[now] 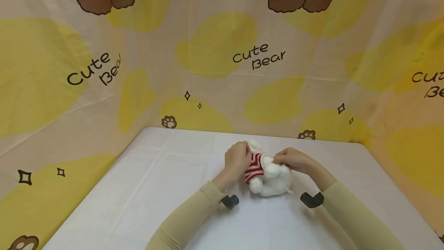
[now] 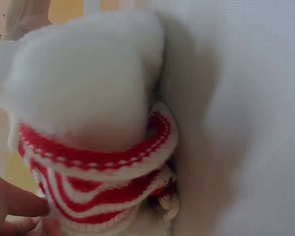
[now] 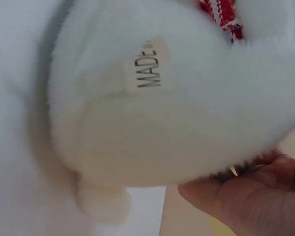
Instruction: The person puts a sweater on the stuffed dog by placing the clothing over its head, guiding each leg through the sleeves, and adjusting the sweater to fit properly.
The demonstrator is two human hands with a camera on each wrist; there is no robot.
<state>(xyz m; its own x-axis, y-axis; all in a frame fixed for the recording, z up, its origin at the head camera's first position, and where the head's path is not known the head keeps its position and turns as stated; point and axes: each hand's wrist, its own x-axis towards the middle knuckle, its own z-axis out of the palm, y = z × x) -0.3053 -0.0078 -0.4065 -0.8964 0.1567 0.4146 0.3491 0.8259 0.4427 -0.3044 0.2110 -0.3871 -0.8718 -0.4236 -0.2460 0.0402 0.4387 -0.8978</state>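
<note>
A white plush toy (image 1: 274, 182) lies on the white table (image 1: 156, 188), wearing a red-and-white striped knitted sweater (image 1: 254, 165). My left hand (image 1: 237, 161) grips the sweater's edge on the toy's left side; its fingertips (image 2: 14, 206) touch the striped knit (image 2: 98, 187) in the left wrist view. My right hand (image 1: 293, 159) pinches the toy's upper right side by the sweater. The right wrist view is filled by the toy's white furry underside (image 3: 177, 108) with a sewn label (image 3: 147, 64), and my right hand's palm (image 3: 250, 196) sits beneath it.
A cloth backdrop (image 1: 222, 49) printed with yellow patches and "Cute Bear" text stands behind and around the table. Small black wrist mounts (image 1: 230, 201) sit on both beige sleeves. The table's back edge (image 1: 243, 132) lies just beyond the toy.
</note>
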